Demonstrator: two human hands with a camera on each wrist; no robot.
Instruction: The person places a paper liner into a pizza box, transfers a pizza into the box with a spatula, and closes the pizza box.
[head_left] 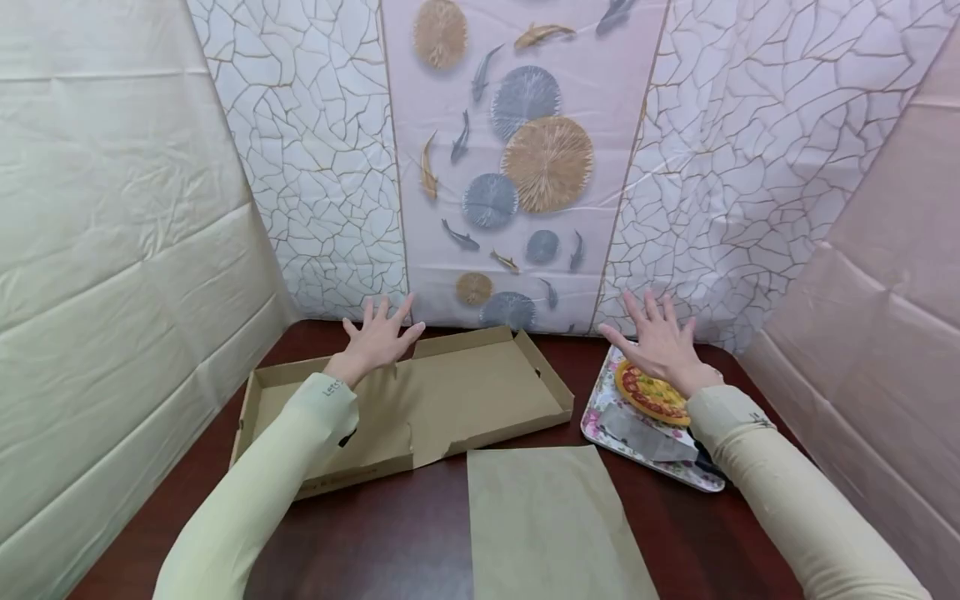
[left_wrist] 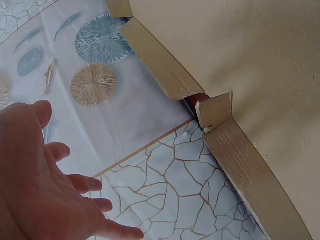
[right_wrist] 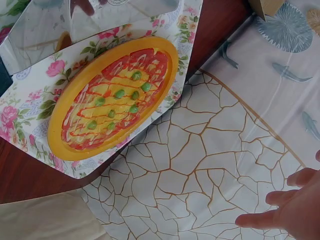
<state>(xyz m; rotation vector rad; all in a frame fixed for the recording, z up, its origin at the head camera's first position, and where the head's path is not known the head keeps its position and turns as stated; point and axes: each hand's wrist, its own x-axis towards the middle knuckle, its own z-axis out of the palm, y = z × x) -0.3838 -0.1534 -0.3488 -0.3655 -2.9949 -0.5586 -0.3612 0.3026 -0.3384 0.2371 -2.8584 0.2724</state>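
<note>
Left hand (head_left: 372, 340) raised, fingers fanned wide and straight, released, clasping nothing; in the head view it shows against the far side of an unfolded cardboard box (head_left: 480, 392), and the left wrist view has it apart from the box's edge. Right hand (head_left: 663, 346) likewise raised, fingers spread and loose, grasping nothing; in the head view it overlaps the far part of a pizza (head_left: 648, 393), while the right wrist view has the two well apart. Pizza lies on a floral tray (head_left: 595, 421) at the right of the table: yellow crust, red and yellow topping, green pieces. On the tray's near part, beside the pizza, a flat grey blade (head_left: 647, 437) with a dark handle (head_left: 707, 460), partly behind the right sleeve (head_left: 780, 475). Box lies at left and centre, low walls up, a gap in its far side. Brown paper sheet (head_left: 551, 517) lies flat between box and tray, running out of the head view at the bottom. Table (head_left: 375, 533) dark reddish-brown, glossy. Back wall (head_left: 322, 108) hung with printed sheeting: brown crackle lines on white, central panel of discs and fish. Creased pale cloth (head_left: 127, 208) lines both sides.
</note>
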